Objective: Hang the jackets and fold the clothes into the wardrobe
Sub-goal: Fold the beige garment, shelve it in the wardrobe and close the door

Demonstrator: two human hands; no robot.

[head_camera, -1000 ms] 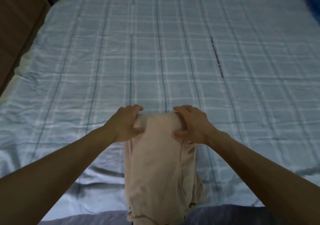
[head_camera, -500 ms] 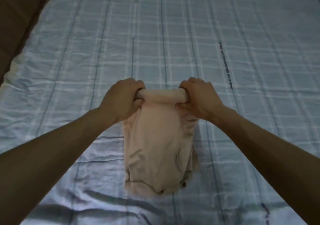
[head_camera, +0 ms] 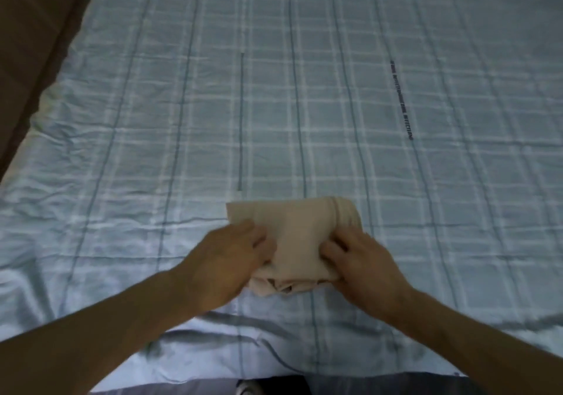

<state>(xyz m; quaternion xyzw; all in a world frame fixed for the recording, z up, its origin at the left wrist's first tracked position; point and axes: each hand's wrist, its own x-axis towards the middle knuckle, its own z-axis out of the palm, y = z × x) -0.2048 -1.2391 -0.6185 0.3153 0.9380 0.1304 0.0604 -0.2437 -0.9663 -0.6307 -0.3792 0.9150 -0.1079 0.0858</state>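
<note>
Beige garment (head_camera: 294,230), raised a moment ago, now lies folded over on the bed (head_camera: 182,114).
It sits near the bed's near edge; the left hand (head_camera: 231,257) and right hand (head_camera: 364,262) grip its sides, fingers curled into the cloth.

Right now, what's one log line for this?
scene: checked bed sheet | item: beige garment, folded, on sheet | left hand: on its left side | right hand: on its right side | grip: unclear

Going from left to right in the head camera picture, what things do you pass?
Brown wooden panel → left hand → folded beige garment → right hand → dark writing on the bedsheet.
</note>
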